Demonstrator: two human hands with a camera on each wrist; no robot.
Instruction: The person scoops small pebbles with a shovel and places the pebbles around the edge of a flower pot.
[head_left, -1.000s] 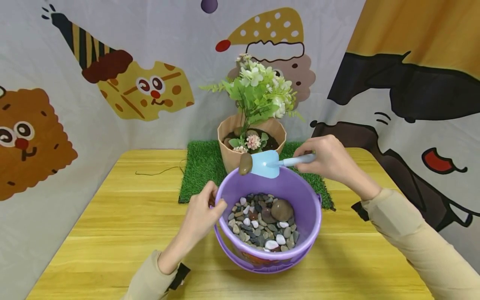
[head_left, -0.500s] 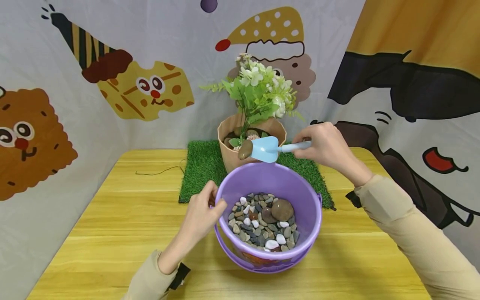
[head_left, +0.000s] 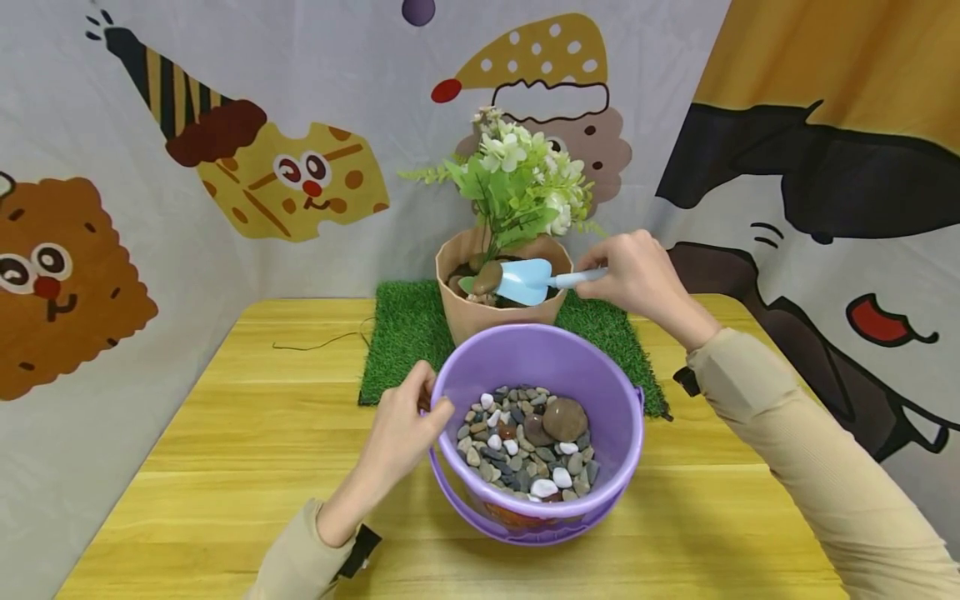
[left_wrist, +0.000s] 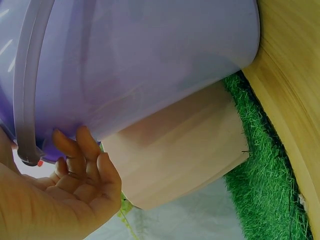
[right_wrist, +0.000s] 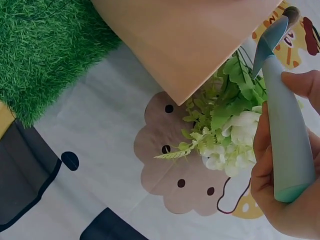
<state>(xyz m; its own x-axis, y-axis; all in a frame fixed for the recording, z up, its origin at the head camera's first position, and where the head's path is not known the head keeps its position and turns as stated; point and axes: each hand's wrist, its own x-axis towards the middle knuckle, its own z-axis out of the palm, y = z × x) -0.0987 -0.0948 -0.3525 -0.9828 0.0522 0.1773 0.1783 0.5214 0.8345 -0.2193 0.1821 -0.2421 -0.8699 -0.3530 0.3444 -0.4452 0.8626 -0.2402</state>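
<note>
My right hand (head_left: 632,271) grips the pale handle of a light blue toy shovel (head_left: 525,281), seen close up in the right wrist view. A brown stone (head_left: 488,277) sits at the tip of its blade, over the opening of a peach flowerpot (head_left: 501,318). Whether the stone touches anything in the pot cannot be seen. My left hand (head_left: 401,425) holds the left rim of a purple bucket (head_left: 536,350), thumb on the rim and fingers against the outer wall. Inside the bucket lie many small pebbles (head_left: 517,458) and a large brown stone (head_left: 564,420).
The pot holds a leafy plant with white flowers (head_left: 517,167) and stands on a green turf mat (head_left: 405,350). A thin dark wire (head_left: 322,342) lies on the wooden table (head_left: 262,467). A printed cloth (head_left: 337,50) hangs behind.
My right hand has moved the shovel and stone up, away from the bucket's far rim, and over the pot's opening. My left hand and the bucket have stayed still.
</note>
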